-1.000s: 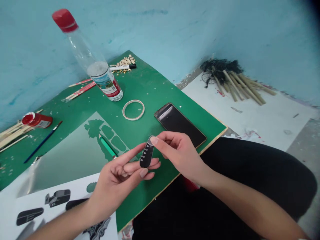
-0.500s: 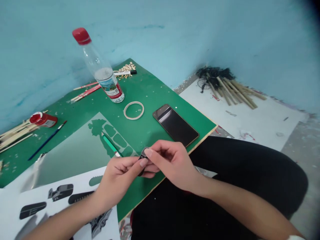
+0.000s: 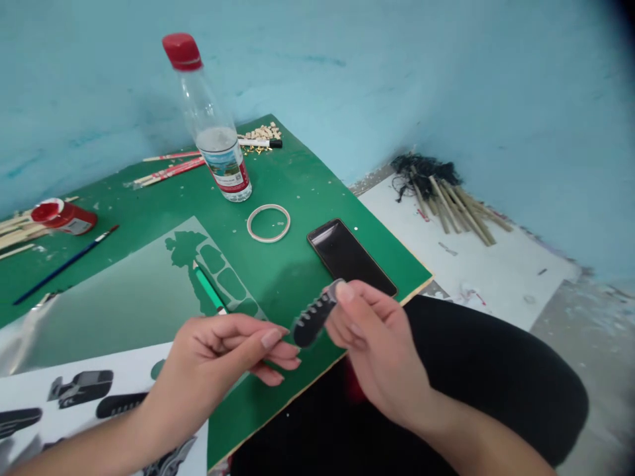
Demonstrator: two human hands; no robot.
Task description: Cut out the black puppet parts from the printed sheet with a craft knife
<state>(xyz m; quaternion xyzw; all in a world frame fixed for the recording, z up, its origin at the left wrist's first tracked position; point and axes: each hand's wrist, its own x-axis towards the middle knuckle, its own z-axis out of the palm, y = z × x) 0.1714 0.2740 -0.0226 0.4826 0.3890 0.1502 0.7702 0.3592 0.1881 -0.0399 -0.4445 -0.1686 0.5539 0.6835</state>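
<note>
My right hand [image 3: 377,344] pinches the top end of a small black cut-out piece with white stripes [image 3: 312,322] between thumb and forefinger and holds it tilted above the front edge of the green board [image 3: 307,178]. My left hand [image 3: 223,360] is just left of the piece's lower end. Its thumb is pressed on its fingertips in a pinch, and I cannot make out whether anything is in it. A black phone [image 3: 352,261] lies face up just beyond my right hand.
On the board lie a clear sheet [image 3: 124,304] with a green pen [image 3: 208,291], a tape ring [image 3: 249,228], a red-capped bottle [image 3: 218,142], a red paint jar [image 3: 62,217] and a brush [image 3: 64,264]. A white printed sheet [image 3: 74,390] lies front left. Sticks [image 3: 456,205] lie on the floor.
The two hands were together on the piece; now my right hand has drawn it up and to the right, away from my left fingertips. The view has shifted slightly.
</note>
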